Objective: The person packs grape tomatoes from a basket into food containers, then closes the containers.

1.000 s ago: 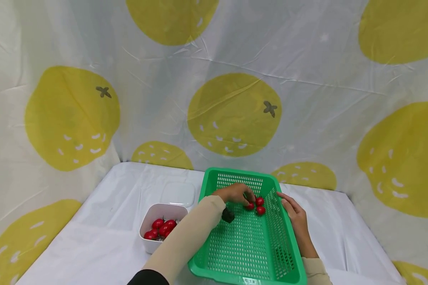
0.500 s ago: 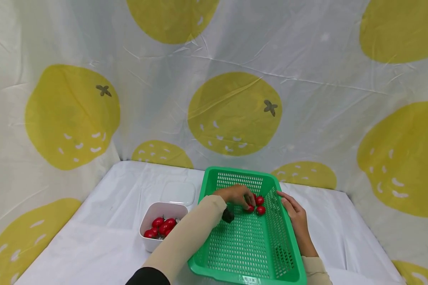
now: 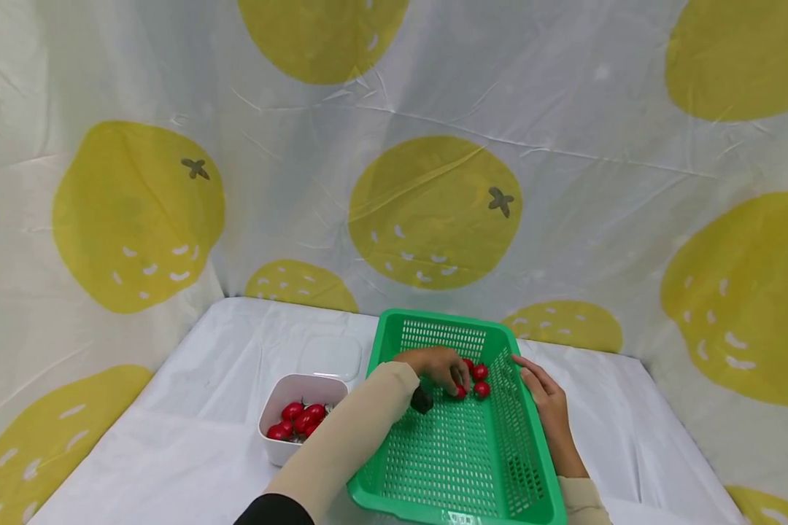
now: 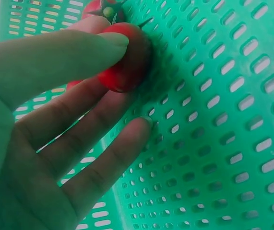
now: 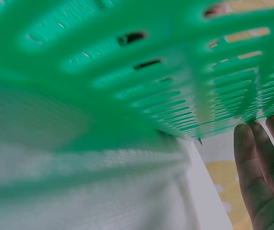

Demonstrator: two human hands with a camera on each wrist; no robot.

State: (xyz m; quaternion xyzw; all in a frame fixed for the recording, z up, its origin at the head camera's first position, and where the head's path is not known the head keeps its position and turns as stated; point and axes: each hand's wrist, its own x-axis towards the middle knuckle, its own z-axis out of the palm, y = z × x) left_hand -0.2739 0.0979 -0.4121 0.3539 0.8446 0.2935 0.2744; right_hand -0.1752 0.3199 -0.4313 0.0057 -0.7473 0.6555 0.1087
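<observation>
My left hand [image 3: 436,366] reaches down into the green plastic basket [image 3: 443,463]. Its thumb and fingers pinch a red cherry tomato [image 4: 129,64] with a green stem, low over the slotted floor; the ring or little finger stays extended. Beside it more cherry tomatoes [image 3: 481,390] lie in the basket near the right wall, one partly hidden by the hand. My right hand [image 3: 547,401] is at the outside of the basket's right side, fingers straight and fingertips [image 5: 244,132] at the green wall near the rim.
Left of the basket, partly behind my left sleeve [image 3: 354,423], stands a white square container [image 3: 278,453] with several red tomatoes [image 3: 302,418] in it. A clear lid [image 3: 330,356] lies behind it on the white cloth. A curtain [image 3: 282,197] with yellow fruit prints rises at the back.
My left hand has shifted slightly toward me with the tomato between its fingers, uncovering more of another tomato behind. The right hand stays at the basket's side.
</observation>
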